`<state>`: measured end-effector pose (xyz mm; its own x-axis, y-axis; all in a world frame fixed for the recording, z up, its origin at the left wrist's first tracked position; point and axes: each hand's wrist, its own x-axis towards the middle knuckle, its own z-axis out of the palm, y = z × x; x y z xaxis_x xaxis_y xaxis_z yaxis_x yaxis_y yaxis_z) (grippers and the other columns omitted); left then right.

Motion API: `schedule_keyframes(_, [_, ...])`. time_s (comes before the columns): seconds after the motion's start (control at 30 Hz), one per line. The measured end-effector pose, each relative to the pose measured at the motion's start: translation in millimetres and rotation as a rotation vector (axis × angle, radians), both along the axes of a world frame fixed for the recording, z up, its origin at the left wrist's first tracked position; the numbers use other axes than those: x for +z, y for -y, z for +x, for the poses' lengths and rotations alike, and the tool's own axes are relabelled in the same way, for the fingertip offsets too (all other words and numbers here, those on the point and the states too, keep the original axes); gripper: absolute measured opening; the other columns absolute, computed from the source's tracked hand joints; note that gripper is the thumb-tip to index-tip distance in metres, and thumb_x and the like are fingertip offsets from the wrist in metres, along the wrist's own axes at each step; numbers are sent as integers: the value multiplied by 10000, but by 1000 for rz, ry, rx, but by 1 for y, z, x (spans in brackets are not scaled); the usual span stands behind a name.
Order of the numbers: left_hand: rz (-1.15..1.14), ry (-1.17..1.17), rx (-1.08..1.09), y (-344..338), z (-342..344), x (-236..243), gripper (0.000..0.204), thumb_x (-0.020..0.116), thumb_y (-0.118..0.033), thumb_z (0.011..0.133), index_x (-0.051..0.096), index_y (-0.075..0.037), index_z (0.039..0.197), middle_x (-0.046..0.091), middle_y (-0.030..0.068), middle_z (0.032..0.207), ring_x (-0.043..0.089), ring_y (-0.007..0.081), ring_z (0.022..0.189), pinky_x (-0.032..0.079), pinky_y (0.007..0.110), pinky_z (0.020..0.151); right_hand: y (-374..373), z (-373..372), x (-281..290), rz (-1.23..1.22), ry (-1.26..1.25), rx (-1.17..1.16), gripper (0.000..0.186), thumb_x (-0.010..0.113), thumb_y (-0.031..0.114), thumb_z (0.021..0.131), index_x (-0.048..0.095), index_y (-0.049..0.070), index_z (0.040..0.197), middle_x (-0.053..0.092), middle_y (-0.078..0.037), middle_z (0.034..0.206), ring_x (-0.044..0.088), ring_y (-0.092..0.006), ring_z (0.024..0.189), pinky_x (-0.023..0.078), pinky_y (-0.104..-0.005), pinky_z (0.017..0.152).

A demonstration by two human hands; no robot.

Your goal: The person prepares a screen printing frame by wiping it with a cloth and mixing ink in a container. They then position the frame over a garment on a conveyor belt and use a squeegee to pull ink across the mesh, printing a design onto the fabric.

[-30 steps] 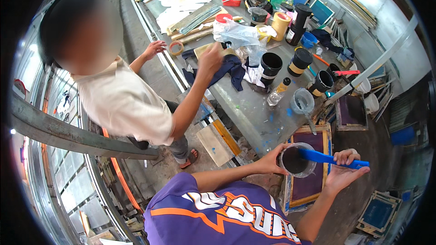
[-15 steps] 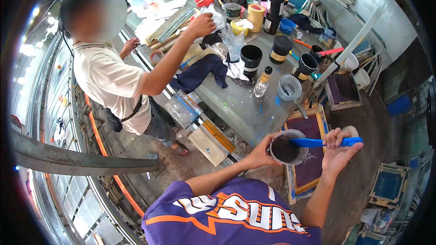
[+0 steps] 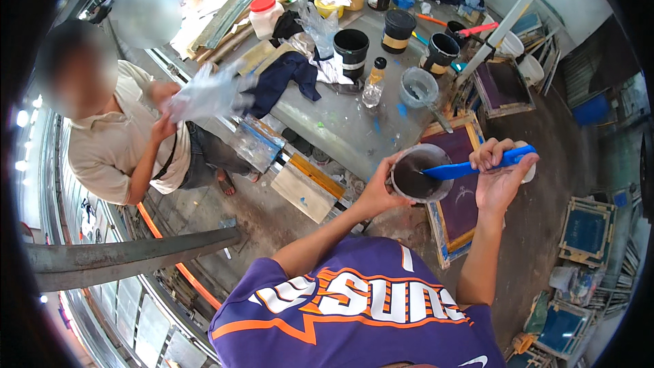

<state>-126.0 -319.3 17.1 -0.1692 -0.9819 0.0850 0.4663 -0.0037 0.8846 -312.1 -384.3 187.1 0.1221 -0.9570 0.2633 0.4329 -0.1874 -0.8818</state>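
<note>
1. Grey metal worktop [image 3: 340, 129], flecked with blue paint, crosses a cluttered workshop with a dusty floor [image 3: 545, 225].
2. Wearer's left hand [image 3: 380, 191] grips the side of a translucent, round plastic tub [image 3: 436, 197], fingers and thumb spread around its wall. This tub is in mid-air near the worktop's closest corner, its mouth facing upward and its dark brownish contents [image 3: 411, 181] showing.
3. Wearer's right hand [image 3: 499, 180] is closed around the handle of a long blue plastic spatula [image 3: 451, 171], whose far end dips into the tub.
4. Beyond and below both hands, a dark purple screen in a wooden frame [image 3: 455, 223] leans beside the worktop.
5. On the worktop nearby stand a clear bottle with a black cap [image 3: 372, 88], an open black plastic jar [image 3: 351, 61] and a second translucent tub [image 3: 417, 88]; dark navy cloth [image 3: 286, 82] lies farther left.
6. At left, a co-worker in a cream shirt [image 3: 102, 150] handles thin, pale translucent plastic [image 3: 211, 95], blurred.
</note>
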Motion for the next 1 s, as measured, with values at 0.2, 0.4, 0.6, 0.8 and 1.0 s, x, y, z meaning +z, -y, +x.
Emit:
schedule_keyframes(0.2, [-12,142,15,0,-2,-16,1054,903,-48,642,273,-63,1487,374,98,1505,388,206,1400,409,394,1131,-1,15,-11,49,184,162,734,332,800,908,406,92,726,368,-36,666,366,-173,622,342,-326,617])
schedule_keyframes(0.4, [73,71,9,-2,2,8,1050,898,-66,672,259,-75,1504,358,95,1517,419,210,1381,422,383,1121,2,3,1,75,-20,-23,725,357,797,906,401,93,737,369,-26,671,355,-151,611,345,-322,621])
schedule_keyframes(0.6, [-18,145,-11,-1,-2,-2,1043,891,-87,689,251,-76,1513,324,94,1546,391,225,1404,403,379,1138,-1,5,-7,73,224,-65,722,344,802,904,383,103,730,368,-26,673,352,-151,625,344,-323,622])
schedule_keyframes(0.8, [-48,165,20,4,-2,-1,1054,892,-86,681,251,-77,1518,328,102,1548,381,234,1411,378,389,1155,-4,-8,-2,205,105,-276,704,326,782,927,399,105,745,384,-27,693,393,-166,638,365,-350,644])
schedule_keyframes(1.0, [-54,174,-51,1,-19,-5,1072,869,-54,693,213,-69,1540,385,107,1499,419,226,1383,408,390,1123,-22,-23,-22,36,303,-227,699,315,780,930,419,111,755,384,-27,689,387,-167,643,353,-340,644])
